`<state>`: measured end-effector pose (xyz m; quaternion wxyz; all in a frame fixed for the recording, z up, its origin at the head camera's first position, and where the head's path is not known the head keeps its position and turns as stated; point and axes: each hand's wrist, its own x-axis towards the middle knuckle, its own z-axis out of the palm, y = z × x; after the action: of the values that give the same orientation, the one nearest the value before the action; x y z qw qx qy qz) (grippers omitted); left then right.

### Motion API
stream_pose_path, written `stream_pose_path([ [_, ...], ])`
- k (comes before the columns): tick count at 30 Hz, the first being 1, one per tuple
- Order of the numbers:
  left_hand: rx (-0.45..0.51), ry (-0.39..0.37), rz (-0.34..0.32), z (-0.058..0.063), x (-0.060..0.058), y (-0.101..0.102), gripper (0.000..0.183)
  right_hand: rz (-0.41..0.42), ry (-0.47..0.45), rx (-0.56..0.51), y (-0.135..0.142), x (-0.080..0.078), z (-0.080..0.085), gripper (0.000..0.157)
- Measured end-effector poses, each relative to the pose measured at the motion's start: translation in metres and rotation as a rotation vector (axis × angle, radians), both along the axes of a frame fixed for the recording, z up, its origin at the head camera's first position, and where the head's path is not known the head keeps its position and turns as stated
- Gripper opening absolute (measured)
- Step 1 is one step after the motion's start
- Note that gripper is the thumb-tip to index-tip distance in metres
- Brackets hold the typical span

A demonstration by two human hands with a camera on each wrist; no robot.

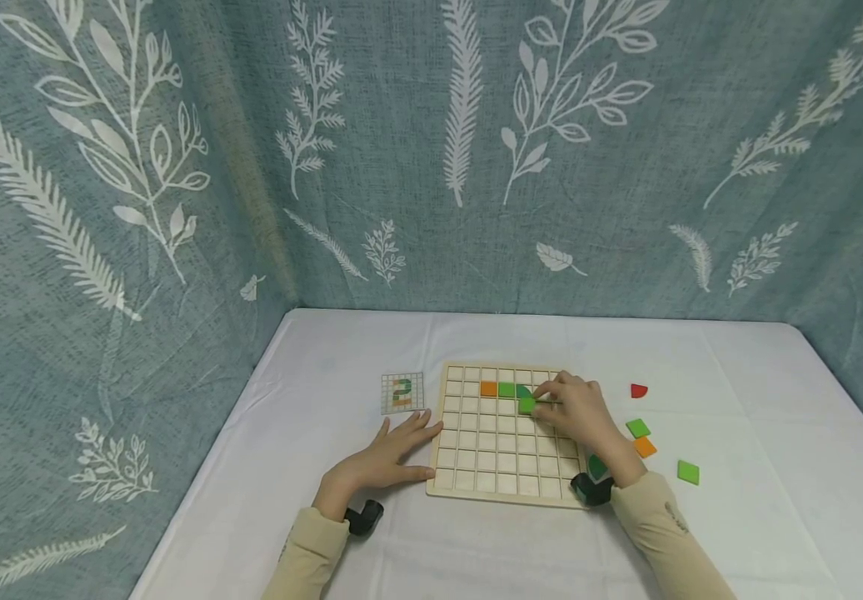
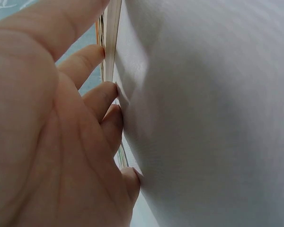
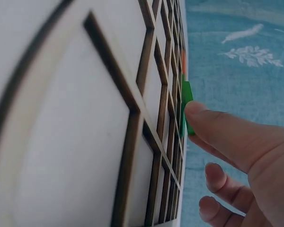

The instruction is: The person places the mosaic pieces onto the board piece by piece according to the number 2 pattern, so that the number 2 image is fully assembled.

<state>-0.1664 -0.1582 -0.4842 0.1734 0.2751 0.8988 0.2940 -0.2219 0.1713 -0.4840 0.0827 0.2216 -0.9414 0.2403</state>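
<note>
A lt. green square tile is pinched btw. thumb and forefinger of the R hand, over the upper-middle part of the gridded board. Its sides look equal, so it is lined up by edges only: these run roughly along the grid lines in the head view, while in the R wrist view it is seen nearly edge-on, w/ the thin edge upright and slightly tilted. Whether it is seated in a cell or held just above can't be told for sure. The R forearm is angled in from the lower right, hand over the board, other fingers bent clear of the tile. Just behind it, a row is formed L to R by an orange tile, a green tile and a dk. green rounded tile (partly hidden by the fingers). The L hand is laid on the white cloth, fingers spread, w/ thumb and a fingertip touching the board's L edge. Near it lies a pattern card; loose tiles are scattered R of the board.
</note>
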Motion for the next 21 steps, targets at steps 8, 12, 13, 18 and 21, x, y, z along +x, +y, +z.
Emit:
stream_pose_path([
  [8, 0.002, 0.0, 0.004, -0.0017, -0.0006, -0.0003, 0.07, 0.013, 0.015, 0.025, -0.0011, 0.0, -0.0029, 0.022],
  [12, 0.004, -0.003, 0.004, -0.0012, -0.0009, -0.0001, 0.07, 0.005, 0.014, 0.03, -0.0015, -0.0014, -0.0044, 0.022],
  [13, 0.002, -0.005, 0.004, -0.0011, -0.001, 0.0, 0.07, 0.004, 0.013, 0.029, -0.0017, -0.0017, -0.0045, 0.022],
  [18, -0.004, -0.013, 0.007, 0.0003, -0.0008, 0.0, 0.07, 0.004, 0.009, 0.022, -0.0021, -0.0024, -0.0058, 0.022],
  [21, -0.003, -0.015, 0.008, 0.0012, -0.0004, -0.0003, 0.07, 0.003, 0.007, 0.023, -0.0024, -0.0025, -0.0057, 0.022],
])
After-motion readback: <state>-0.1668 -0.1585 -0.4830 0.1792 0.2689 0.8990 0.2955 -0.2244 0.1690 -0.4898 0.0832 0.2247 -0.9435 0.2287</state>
